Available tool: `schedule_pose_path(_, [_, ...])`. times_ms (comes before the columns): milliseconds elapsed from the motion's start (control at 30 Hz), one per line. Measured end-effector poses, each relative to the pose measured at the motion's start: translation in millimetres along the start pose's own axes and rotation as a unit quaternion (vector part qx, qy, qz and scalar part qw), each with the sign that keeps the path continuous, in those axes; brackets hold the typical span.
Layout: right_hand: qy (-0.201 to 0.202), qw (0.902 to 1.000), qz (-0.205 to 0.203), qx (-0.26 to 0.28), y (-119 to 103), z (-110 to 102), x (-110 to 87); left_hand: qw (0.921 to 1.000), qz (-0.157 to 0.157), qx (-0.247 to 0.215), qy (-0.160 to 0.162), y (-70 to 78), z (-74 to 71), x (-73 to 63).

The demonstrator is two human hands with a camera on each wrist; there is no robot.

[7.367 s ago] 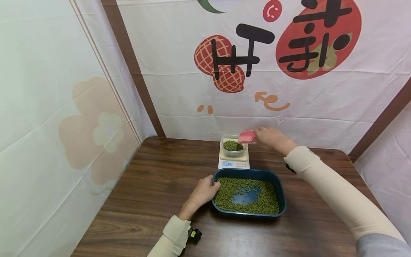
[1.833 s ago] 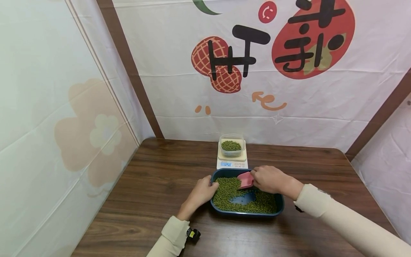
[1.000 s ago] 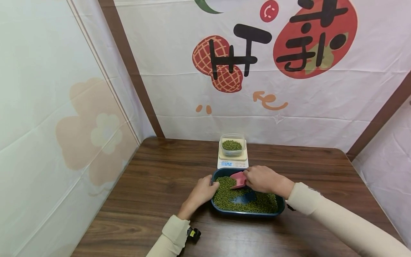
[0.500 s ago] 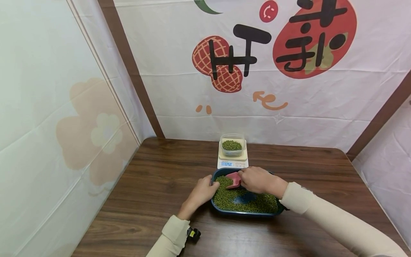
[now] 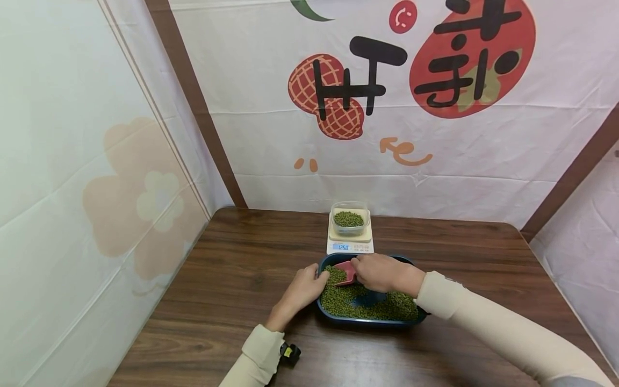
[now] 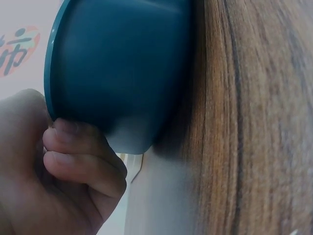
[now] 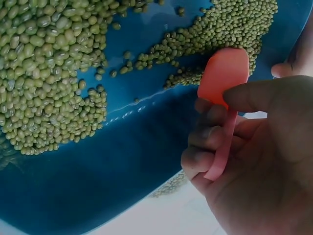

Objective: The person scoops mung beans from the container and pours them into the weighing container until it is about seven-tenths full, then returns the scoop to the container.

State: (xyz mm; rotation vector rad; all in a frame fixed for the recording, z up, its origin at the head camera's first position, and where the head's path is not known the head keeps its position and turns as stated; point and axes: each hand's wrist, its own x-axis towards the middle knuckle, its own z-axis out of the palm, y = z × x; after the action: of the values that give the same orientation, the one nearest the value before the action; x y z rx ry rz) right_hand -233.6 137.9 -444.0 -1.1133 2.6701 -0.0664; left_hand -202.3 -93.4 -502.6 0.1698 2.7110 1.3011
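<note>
My right hand [image 5: 382, 273] grips the handle of a small pink scoop [image 7: 225, 73], fingers curled round it in the right wrist view. The scoop's blade sits among mung beans [image 7: 54, 73] in a dark blue tray [image 5: 372, 321], near its left end. My left hand [image 5: 303, 287] holds the tray's left rim, thumb over the edge; in the left wrist view its curled fingers [image 6: 80, 156] press the tray's outer wall. Behind the tray, a clear plastic container [image 5: 350, 230] with mung beans stands on a white kitchen scale [image 5: 333, 250], whose display appears to read 125.0.
All of it stands on a brown wooden table [image 5: 242, 279]. A white printed curtain [image 5: 271, 150] hangs directly behind the table's back edge, and another closes off the left side. The scale stands close against the tray's far rim.
Earlier the right hand held the scoop over the container; it then came down into the tray and slid left through the beans. The display went from about 124 to 125. The left hand stays put.
</note>
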Motion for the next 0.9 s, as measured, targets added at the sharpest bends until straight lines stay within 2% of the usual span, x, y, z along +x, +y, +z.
schedule_pose_path(333, [-0.019, 0.9974, 0.001, 0.070, 0.2, -0.3, 2.3, 0.9998, -0.006, -0.017, -0.007, 0.3, -1.4, -0.4])
schedule_pose_path(900, [-0.027, 0.9935, -0.005, 0.111, 3.5, -0.2, 1.7, 0.9997, -0.008, -0.020, -0.008, -2.1, 0.0, 1.6])
